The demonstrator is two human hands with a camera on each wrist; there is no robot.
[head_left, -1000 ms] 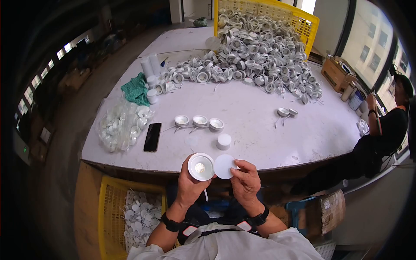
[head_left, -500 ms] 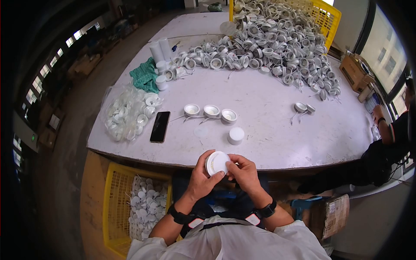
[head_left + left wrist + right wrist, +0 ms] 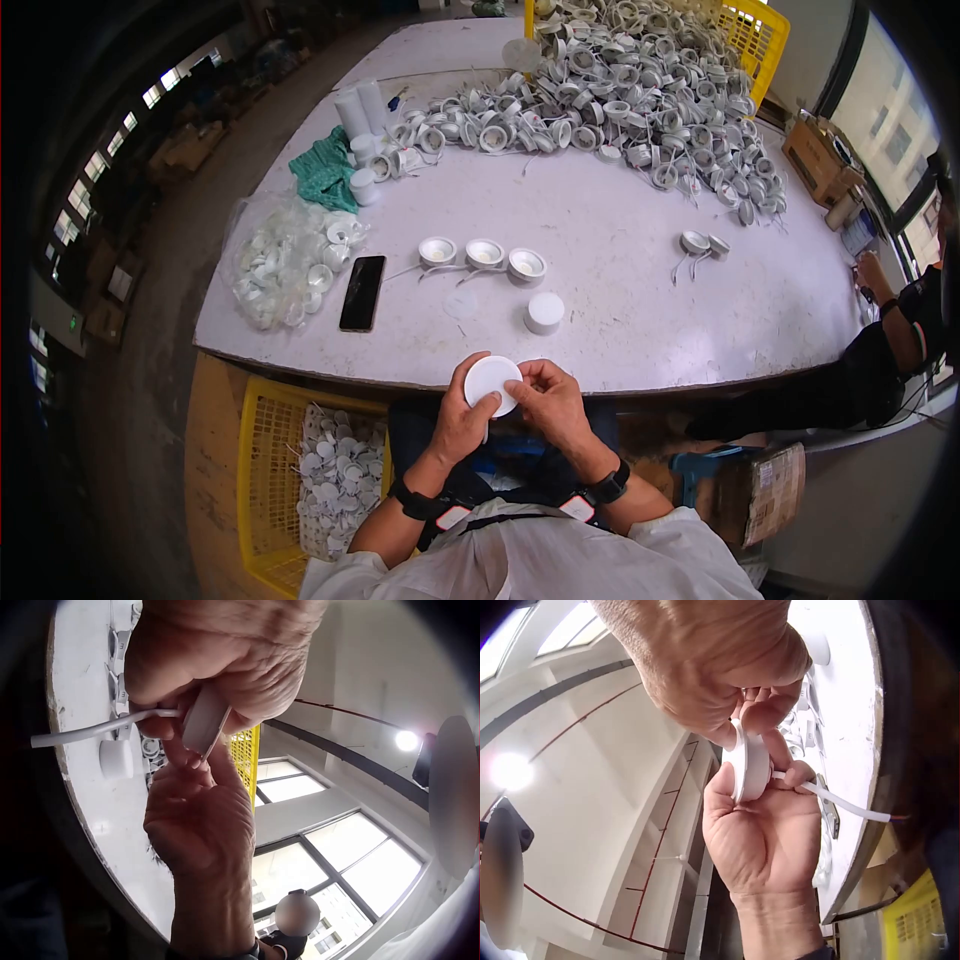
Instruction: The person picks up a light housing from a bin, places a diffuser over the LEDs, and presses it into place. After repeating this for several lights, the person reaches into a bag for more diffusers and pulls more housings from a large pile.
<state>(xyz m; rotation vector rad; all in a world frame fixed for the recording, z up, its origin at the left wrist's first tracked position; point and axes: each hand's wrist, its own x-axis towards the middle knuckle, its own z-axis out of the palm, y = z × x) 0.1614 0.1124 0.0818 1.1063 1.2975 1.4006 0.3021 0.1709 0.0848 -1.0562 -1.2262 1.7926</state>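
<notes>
A round white downlight [image 3: 490, 380] is held in front of my body, its open face covered by a flat white diffuser disc [image 3: 484, 374]. My left hand [image 3: 459, 424] grips the housing around its side, thumb on the front rim. From the back of the housing a white cable [image 3: 855, 805] runs out past the left fingers. On the opposite edge, my right hand [image 3: 556, 405] pinches the disc and rim, its thumb on the disc's face. Seen edge-on in the left wrist view, the housing [image 3: 204, 727] lies between both hands.
On the table [image 3: 620, 340] stand a white cylindrical stack [image 3: 544, 312], three open downlights [image 3: 484, 252] in a row and a phone [image 3: 362, 293]. A bag of white parts [image 3: 290, 262] lies left; a heap of housings [image 3: 640, 90] lies behind. A yellow crate [image 3: 262, 480] stands below left.
The disc, held beside the open downlight a second ago, moved left over its face and now covers it. Both hands have come together around the downlight.
</notes>
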